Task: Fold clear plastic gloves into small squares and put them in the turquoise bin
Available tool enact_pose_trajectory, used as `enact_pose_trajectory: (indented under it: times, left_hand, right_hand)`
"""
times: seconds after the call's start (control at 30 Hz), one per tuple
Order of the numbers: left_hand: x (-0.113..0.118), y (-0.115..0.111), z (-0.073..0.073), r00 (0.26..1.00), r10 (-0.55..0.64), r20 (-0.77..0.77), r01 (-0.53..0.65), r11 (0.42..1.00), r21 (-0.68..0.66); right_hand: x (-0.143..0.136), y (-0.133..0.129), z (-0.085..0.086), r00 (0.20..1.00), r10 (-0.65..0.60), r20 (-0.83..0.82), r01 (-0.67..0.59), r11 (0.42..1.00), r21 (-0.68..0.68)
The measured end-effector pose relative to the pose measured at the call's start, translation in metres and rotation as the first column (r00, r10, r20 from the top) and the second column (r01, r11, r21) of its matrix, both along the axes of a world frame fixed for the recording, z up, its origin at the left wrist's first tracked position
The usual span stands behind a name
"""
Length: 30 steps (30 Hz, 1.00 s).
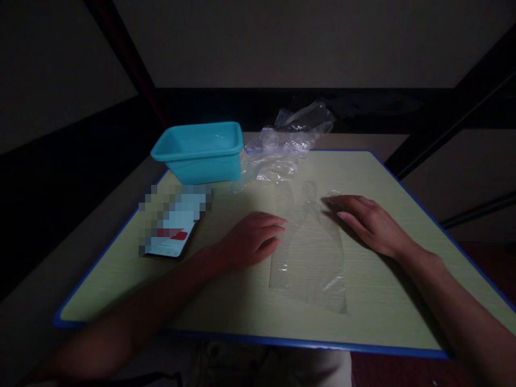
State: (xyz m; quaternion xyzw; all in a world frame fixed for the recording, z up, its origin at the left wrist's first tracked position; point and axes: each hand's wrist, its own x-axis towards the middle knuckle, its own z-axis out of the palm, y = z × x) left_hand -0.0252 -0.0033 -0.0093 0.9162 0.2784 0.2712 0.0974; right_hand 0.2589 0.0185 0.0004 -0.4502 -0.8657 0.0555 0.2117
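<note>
A thin clear plastic bag (312,258) lies flat on the table, with narrow strips at its far end that look like handles. My left hand (258,239) rests at its left edge, palm down, fingers stretched and fingertips over the plastic. On the other side, my right hand (365,223) is near the bag's upper right corner, fingers extended and the thumb apart from them. Neither hand shows anything held. Whether the right fingertips touch the plastic I cannot tell.
A turquoise plastic basin (209,169) stands at the table's far left. Beside it, crumpled clear plastic (286,148) heaps at the far edge. A lit phone (177,231), partly pixelated, lies left of my left hand. The pale table (226,301) has a blue rim.
</note>
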Motion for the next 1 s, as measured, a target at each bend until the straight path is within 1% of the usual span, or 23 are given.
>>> enact_pose_trajectory:
  times: [0.07, 0.1, 0.17, 0.23, 0.27, 0.33, 0.4, 0.47, 0.57, 0.67, 0.87, 1.0]
  left_hand:
    - [0.0, 0.001, 0.0, 1.0, -0.012, -0.019, 0.011, 1.0, -0.009]
    - [-0.001, 0.002, 0.0, 1.0, -0.005, -0.023, 0.005, 1.0, -0.019]
    - [-0.003, 0.004, 0.001, 0.999, 0.025, -0.027, -0.026, 0.998, -0.056]
    - [-0.006, 0.006, 0.001, 0.997, 0.069, -0.02, -0.071, 0.993, -0.092]
    - [-0.007, 0.006, 0.001, 0.996, 0.09, -0.022, -0.092, 0.989, -0.112]
    - [-0.008, 0.006, 0.001, 0.993, 0.117, -0.023, -0.119, 0.982, -0.147]
    - [-0.009, 0.005, 0.0, 0.994, 0.113, -0.011, -0.113, 0.979, -0.17]
    - [-0.008, 0.005, -0.002, 0.996, 0.089, 0.014, -0.086, 0.982, -0.17]
    - [-0.008, 0.007, -0.004, 0.998, 0.06, 0.035, -0.054, 0.986, -0.155]
    - [-0.008, 0.008, -0.003, 0.999, 0.038, 0.031, -0.033, 0.989, -0.147]
    - [-0.008, 0.007, 0.0, 0.999, 0.021, 0.027, -0.017, 0.989, -0.145]
    - [-0.008, 0.006, 0.001, 1.0, 0.009, 0.023, -0.006, 0.991, -0.137]
  right_hand:
    - [-0.004, -0.003, 0.004, 0.998, 0.007, -0.063, -0.006, 1.0, 0.015]
    - [-0.008, -0.005, 0.007, 0.994, 0.033, -0.1, -0.032, 0.999, 0.015]
    - [-0.02, -0.007, 0.015, 0.978, 0.137, -0.159, -0.141, 0.99, -0.017]
    - [-0.037, -0.008, 0.024, 0.95, 0.26, -0.172, -0.281, 0.954, -0.107]
    - [-0.046, -0.007, 0.028, 0.946, 0.276, -0.168, -0.303, 0.939, -0.163]
    - [-0.062, -0.004, 0.032, 0.944, 0.289, -0.159, -0.32, 0.921, -0.221]
    - [-0.073, -0.001, 0.03, 0.941, 0.29, -0.174, -0.326, 0.916, -0.234]
    - [-0.078, 0.001, 0.024, 0.935, 0.286, -0.209, -0.329, 0.919, -0.216]
    - [-0.078, 0.0, 0.012, 0.926, 0.291, -0.242, -0.34, 0.921, -0.192]
    - [-0.076, -0.005, 0.005, 0.913, 0.318, -0.254, -0.368, 0.913, -0.177]
    - [-0.077, -0.008, 0.003, 0.892, 0.342, -0.297, -0.402, 0.899, -0.173]
    - [-0.078, -0.008, 0.002, 0.895, 0.339, -0.289, -0.399, 0.899, -0.181]
